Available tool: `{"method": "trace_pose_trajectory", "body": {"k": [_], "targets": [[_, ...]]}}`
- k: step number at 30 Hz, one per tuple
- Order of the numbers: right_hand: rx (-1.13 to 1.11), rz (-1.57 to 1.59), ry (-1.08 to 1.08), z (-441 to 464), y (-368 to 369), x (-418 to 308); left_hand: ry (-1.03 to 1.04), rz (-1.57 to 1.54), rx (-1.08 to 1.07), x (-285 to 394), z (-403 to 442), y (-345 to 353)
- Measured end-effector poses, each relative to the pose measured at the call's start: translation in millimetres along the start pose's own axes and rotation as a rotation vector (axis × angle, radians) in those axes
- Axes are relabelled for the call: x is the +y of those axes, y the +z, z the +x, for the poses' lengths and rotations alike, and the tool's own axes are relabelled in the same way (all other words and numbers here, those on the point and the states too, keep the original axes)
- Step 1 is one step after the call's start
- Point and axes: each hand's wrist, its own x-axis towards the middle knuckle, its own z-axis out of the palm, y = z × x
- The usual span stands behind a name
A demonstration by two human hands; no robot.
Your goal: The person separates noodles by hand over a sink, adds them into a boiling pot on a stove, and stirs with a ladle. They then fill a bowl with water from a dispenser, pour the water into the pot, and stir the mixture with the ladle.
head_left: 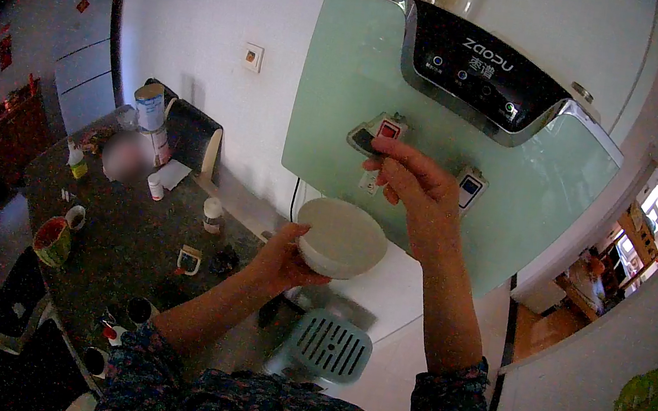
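Note:
In the middle of the head view, my left hand [285, 262] grips a white bowl [342, 242] by its left side and underside. The bowl's mouth tilts toward me, and it hangs below a pale green wall-mounted water dispenser [347, 67]. My right hand [415, 185] is up at the dispenser's front, thumb and fingers pinched on a dark, partly clear flip cover [363, 139]. Just behind that cover sits a red switch [389, 131]. A second, blue switch [471, 187] is to the right of my right hand.
On the left stands a dark table [126, 233] with a tall can [150, 107], a white-capped jar [212, 213], a watermelon-patterned cup [52, 241] and a small bottle [155, 186]. A grey-green slotted stool [327, 345] is below the bowl. A doorway [585, 281] opens at right.

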Motion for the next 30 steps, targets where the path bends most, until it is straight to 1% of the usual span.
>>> {"method": "trace_pose_trajectory", "body": {"k": [6, 12, 21, 24, 26, 30], "targets": [[-0.003, -0.016, 0.011, 0, 0, -1, -0.045, -0.033, 0.038, -4, 6, -7], [0.010, -0.010, 0.018, -3, 1, 1, 0.001, -0.026, -0.006, -5, 5, -7], [0.011, -0.006, 0.026, -3, 2, 0, -0.050, -0.069, 0.020, -11, 9, -16], [0.025, -0.023, 0.017, -4, 2, 0, -0.071, -0.087, -0.068, -13, 15, -28], [0.032, -0.039, -0.004, -5, 3, 0, -0.075, -0.113, -0.083, -16, 20, -34], [0.037, -0.055, -0.028, -8, 3, 0, -0.029, -0.070, -0.043, -11, 12, -19]]}}
